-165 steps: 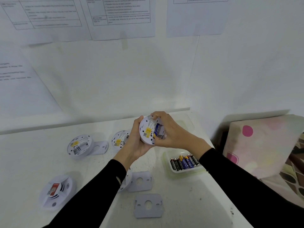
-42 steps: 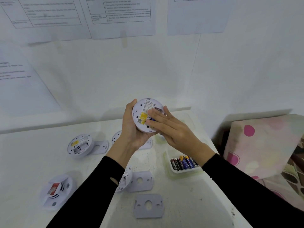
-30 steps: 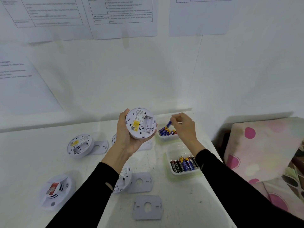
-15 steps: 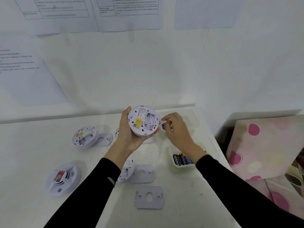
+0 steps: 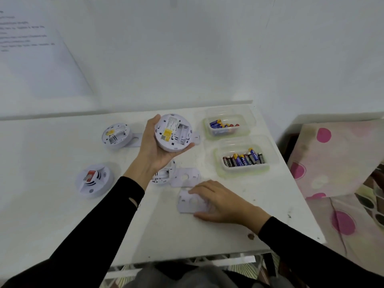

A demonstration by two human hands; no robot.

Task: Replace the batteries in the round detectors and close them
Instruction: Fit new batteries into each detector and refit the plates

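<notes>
My left hand grips a round white detector above the table, back side up; its battery bay shows no batteries and a yellow label sits beside the bay. My right hand lies on a flat white cover plate on the table. Its fingers reach over the plate's far edge and the thumb sits at the near edge. Two clear tubs hold batteries: the far tub has a few blue ones, the near tub has several mixed ones.
Another open detector lies back up at the rear left. A face-up detector with a red part lies further left, and a third sits under my left wrist beside a plate. The table ends just right of the tubs, next to pink-dotted fabric.
My right hand left the far battery tub and came down to the near plate. The left hand kept the detector and lowered it a little. The view tilted downward.
</notes>
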